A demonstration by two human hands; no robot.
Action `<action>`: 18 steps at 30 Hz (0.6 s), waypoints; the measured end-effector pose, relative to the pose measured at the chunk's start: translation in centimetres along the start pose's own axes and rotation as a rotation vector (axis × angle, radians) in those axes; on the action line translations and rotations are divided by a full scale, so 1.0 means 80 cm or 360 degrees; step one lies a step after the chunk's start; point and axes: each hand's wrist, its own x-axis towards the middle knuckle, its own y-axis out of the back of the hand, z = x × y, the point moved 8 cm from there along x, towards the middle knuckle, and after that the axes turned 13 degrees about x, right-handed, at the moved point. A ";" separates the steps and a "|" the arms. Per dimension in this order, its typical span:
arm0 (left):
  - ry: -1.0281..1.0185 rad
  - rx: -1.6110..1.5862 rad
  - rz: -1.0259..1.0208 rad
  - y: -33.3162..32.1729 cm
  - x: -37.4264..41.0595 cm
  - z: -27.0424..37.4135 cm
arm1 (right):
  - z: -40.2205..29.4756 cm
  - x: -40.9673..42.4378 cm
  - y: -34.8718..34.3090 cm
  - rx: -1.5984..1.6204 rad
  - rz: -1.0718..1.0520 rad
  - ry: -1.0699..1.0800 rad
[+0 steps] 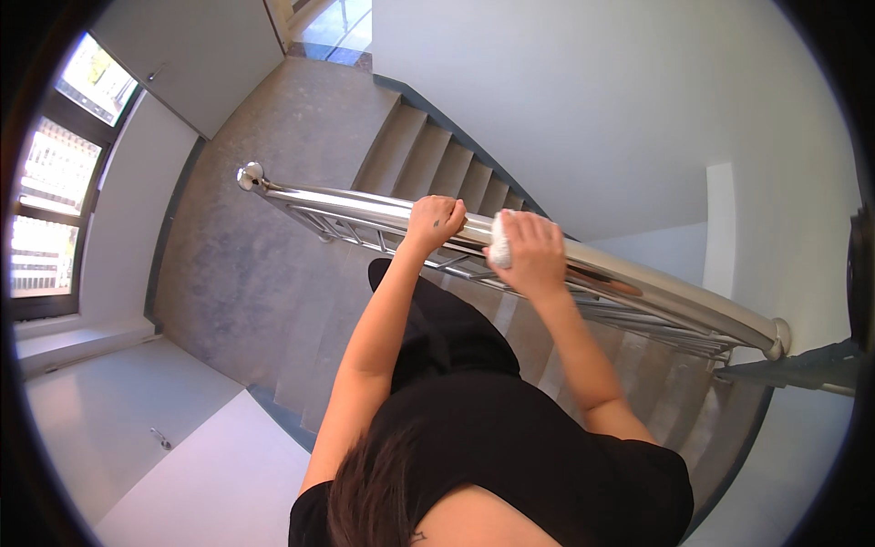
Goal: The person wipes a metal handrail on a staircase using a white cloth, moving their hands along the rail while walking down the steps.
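A polished metal stair handrail [636,273] runs across the view in front of me, from a round ball finial [251,175] at the left to a collar at the right. My left hand [435,222] is closed around the rail near its middle. Just to the right, my right hand [533,249] presses a white cloth [501,241] against the rail. The cloth is bunched under the fingers, so most of it is hidden. Beneath the rail, the metal balusters [369,236] are partly covered by my forearms.
Beyond the rail, concrete steps [424,150] descend beside a white wall [581,102]. I stand on steps that continue at the lower right. A landing [273,239] spreads to the left, bordered by a window [61,198] and a door [198,61].
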 end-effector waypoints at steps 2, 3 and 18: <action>-0.0069 0.0009 0.0121 0.003 -0.003 0.001 | 0.024 -0.016 0.027 -0.0011 -0.0036 -0.0054; -0.0073 0.0023 0.0103 0.002 -0.004 0.002 | 0.039 -0.025 0.043 -0.0020 -0.0051 -0.0085; -0.0092 0.0096 0.0165 0.003 -0.010 0.005 | 0.066 0.029 -0.063 0.0404 -0.1306 -0.0150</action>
